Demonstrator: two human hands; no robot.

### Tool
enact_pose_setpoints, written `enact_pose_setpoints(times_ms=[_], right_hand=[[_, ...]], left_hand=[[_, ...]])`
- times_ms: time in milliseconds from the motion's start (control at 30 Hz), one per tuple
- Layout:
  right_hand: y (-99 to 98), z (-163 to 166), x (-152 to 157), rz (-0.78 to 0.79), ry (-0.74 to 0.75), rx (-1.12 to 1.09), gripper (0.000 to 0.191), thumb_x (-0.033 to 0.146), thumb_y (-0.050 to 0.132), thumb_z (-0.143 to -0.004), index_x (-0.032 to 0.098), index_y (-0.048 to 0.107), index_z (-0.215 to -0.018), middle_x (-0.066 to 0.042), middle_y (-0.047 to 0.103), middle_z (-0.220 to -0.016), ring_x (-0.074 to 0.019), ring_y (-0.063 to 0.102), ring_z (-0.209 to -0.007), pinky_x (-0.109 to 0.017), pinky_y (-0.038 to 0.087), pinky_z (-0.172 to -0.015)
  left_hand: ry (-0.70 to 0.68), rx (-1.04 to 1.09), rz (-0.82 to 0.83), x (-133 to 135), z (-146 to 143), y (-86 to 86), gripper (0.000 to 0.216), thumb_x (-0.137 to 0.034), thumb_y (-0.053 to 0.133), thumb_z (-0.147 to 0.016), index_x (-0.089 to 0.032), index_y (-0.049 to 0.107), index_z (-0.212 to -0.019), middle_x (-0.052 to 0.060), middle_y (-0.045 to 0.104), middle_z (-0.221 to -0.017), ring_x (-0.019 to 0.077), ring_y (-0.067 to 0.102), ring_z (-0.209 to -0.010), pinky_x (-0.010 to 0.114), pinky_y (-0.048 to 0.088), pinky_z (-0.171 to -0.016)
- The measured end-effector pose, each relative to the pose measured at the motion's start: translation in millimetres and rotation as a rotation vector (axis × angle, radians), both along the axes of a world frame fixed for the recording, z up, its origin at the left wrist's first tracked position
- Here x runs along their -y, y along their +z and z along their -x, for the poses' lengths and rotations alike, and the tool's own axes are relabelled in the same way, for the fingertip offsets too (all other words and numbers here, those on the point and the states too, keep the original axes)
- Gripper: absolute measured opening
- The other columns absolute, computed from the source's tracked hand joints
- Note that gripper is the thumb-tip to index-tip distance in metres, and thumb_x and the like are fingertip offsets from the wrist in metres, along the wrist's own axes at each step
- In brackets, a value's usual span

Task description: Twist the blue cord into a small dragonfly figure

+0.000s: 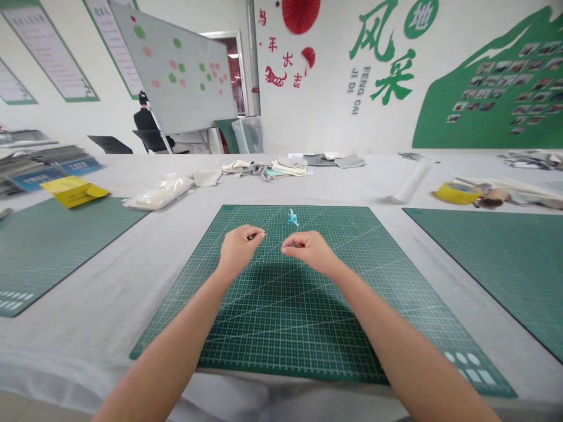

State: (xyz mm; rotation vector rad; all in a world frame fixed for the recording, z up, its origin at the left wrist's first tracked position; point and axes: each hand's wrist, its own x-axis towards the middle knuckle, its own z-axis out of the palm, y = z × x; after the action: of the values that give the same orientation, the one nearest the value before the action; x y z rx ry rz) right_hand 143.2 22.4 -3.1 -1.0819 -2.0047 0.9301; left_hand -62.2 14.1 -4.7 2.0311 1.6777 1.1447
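My left hand [240, 251] is raised a little above the middle of the green cutting mat [299, 346], thumb and forefinger pinched together. A tiny reddish spot shows at its fingertips; whether that is a held thing or a nail I cannot tell. To its right, with a gap between them, my right hand [311, 251] also makes a pinch. Anything between those fingertips is too small to make out. Just beyond both hands, a small light-blue bundle with whitish ends [293, 218] lies near the mat's far edge. Neither hand touches it.
More cutting mats lie left [57, 246] and right [497, 252]. Beyond are a yellow folder [74, 190], a clear plastic packet [160, 191], fabric scraps [285, 167], a white roll [412, 181] and yellow tape [457, 192]. A person [145, 117] sits behind the whiteboard [176, 70].
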Motion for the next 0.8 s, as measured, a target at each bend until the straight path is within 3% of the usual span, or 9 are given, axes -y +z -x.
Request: enact_pose_setpoints(times_ms=[167,267,367,633,800], right_hand=[[1.9,0.9,4.8,-0.170,-0.015,0.050,0.016,0.030,0.061,-0.081,0.019,0.072,-0.077,0.004,0.053,-0.053,-0.0082,0.039,-0.048,-0.023,0.029,-0.051],[3.2,-2.4,3.6,-0.260,-0.039,0.028,0.015,0.028,0.059,-0.083,0.021,0.072,-0.078,0.001,0.066,-0.069,-0.0106,0.049,-0.057,-0.024,0.035,-0.058],[5.3,-7.0,0.9,-0.304,-0.074,0.002,0.015,0.028,0.058,-0.084,0.021,0.071,-0.079,0.000,0.069,-0.075,-0.0123,0.055,-0.063,-0.025,0.038,-0.063],[5.8,-17.2,-7.7,-0.284,-0.159,0.001,0.018,0.034,0.061,-0.082,0.020,0.072,-0.078,0.000,0.066,-0.068,-0.0112,0.047,-0.054,-0.026,0.034,-0.056],[3.5,-22.7,-14.8,-0.165,-0.168,-0.078,0.021,0.039,0.064,-0.078,0.019,0.071,-0.076,0.003,0.050,-0.053,-0.0094,0.036,-0.049,-0.025,0.028,-0.051]], left_hand=[[0.081,-0.393,-0.085,7.8,-5.3,0.8,0.026,-0.029,0.048,-0.088,-0.027,0.073,-0.084,0.001,0.070,-0.084,0.0191,0.062,-0.080,0.028,0.038,-0.063],[0.015,-0.505,-0.123,8.6,-5.6,2.9,0.027,-0.028,0.046,-0.089,-0.026,0.072,-0.083,0.002,0.069,-0.082,0.0190,0.061,-0.081,0.028,0.037,-0.062],[-0.116,-0.574,-0.130,8.3,-4.0,5.6,0.028,-0.026,0.046,-0.089,-0.026,0.072,-0.081,0.002,0.068,-0.079,0.0186,0.060,-0.081,0.028,0.037,-0.062],[-0.296,-0.548,-0.088,12.0,-2.2,13.1,0.028,-0.025,0.046,-0.089,-0.026,0.073,-0.080,0.001,0.069,-0.080,0.0174,0.061,-0.081,0.027,0.038,-0.063],[-0.443,-0.331,0.017,15.7,-3.6,19.2,0.024,-0.025,0.051,-0.087,-0.026,0.074,-0.078,0.001,0.068,-0.077,0.0159,0.061,-0.073,0.027,0.040,-0.064]])
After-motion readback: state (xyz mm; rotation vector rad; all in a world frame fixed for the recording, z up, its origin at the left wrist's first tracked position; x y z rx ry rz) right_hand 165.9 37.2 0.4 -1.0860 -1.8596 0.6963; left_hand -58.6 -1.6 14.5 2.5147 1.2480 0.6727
